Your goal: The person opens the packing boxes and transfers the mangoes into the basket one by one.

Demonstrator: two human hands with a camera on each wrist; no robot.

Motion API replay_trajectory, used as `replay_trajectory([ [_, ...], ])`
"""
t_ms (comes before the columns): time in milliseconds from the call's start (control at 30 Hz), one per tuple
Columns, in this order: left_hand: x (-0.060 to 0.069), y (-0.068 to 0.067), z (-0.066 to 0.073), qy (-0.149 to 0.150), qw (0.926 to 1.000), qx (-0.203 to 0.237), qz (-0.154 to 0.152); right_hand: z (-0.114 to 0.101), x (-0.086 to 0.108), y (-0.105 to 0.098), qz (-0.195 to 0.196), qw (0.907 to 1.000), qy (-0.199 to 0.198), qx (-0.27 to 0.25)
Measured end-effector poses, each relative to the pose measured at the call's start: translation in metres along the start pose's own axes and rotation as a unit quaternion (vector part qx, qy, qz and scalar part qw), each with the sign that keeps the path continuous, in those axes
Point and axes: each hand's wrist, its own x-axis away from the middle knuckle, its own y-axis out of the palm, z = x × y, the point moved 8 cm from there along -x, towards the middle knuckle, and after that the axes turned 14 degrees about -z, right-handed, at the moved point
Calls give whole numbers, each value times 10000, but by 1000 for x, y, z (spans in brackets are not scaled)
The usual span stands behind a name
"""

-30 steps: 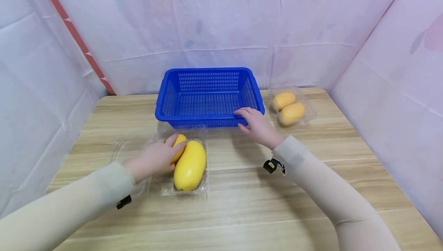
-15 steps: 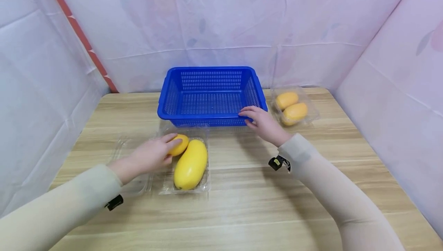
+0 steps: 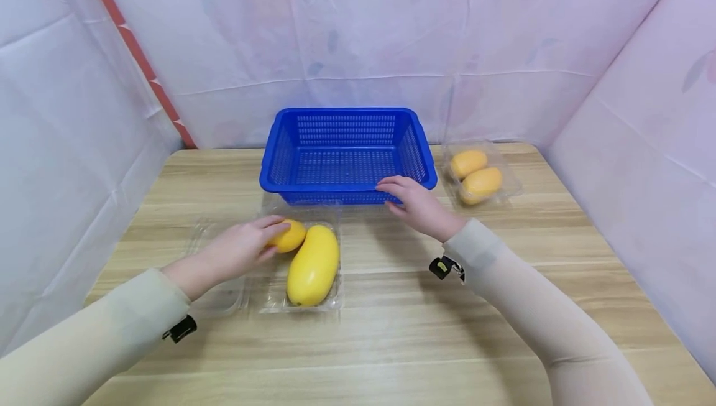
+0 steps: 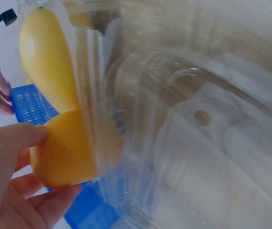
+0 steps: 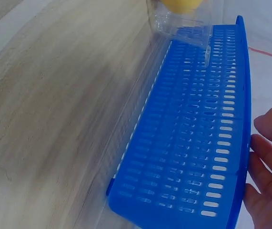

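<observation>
My left hand (image 3: 237, 249) has its thumb and fingers round the smaller orange-yellow mango (image 3: 289, 236), which lies in the back of an open clear plastic box (image 3: 274, 297); the left wrist view shows the grip on the mango (image 4: 64, 152) closely. Beside it in the same box, touching it, is a long yellow fruit (image 3: 314, 266). My right hand (image 3: 419, 206) rests with relaxed fingers at the front rim of the blue basket (image 3: 319, 188), near its right corner. In the right wrist view, fingertips (image 5: 254, 186) meet the basket's rim (image 5: 246, 119). Nothing lies inside the basket.
The box's clear lid (image 3: 220, 297) lies folded out to the left on the wooden table (image 3: 391, 331). At the back right, another clear box holds two orange mangoes (image 3: 482, 182). Patterned cloth (image 3: 369, 33) hangs behind and on both sides.
My left hand has drawn back slightly leftward and its fingers have shifted on the smaller mango. The right hand stays at the basket rim. The whole view has shifted a little.
</observation>
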Motion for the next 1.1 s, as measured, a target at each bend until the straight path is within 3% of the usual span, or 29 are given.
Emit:
replay_trajectory([
  [267, -6, 14, 1, -18, 9952, -968, -104, 13, 4, -4, 63, 9997, 200, 128],
  [400, -13, 21, -2, -106, 9949, -961, -281, 25, 9, -6, 96, 9994, 335, 42],
  [533, -24, 28, -8, -425, 9938, -705, -753, 35, 14, -7, 157, 9991, 378, -148],
  [700, -34, 32, -6, -619, 9862, -1102, -1071, 40, 13, -5, 175, 9991, 307, -253],
  [833, -32, 34, -4, -489, 9856, -1408, -802, 40, 12, -3, 62, 9988, 286, -383],
  [1000, -25, 25, 3, -212, 9939, -1082, -38, 41, 14, -5, 71, 9988, 246, -428],
  [1100, -19, 19, 4, -95, 9951, -945, 287, 42, 14, -7, 126, 9988, 214, -431],
])
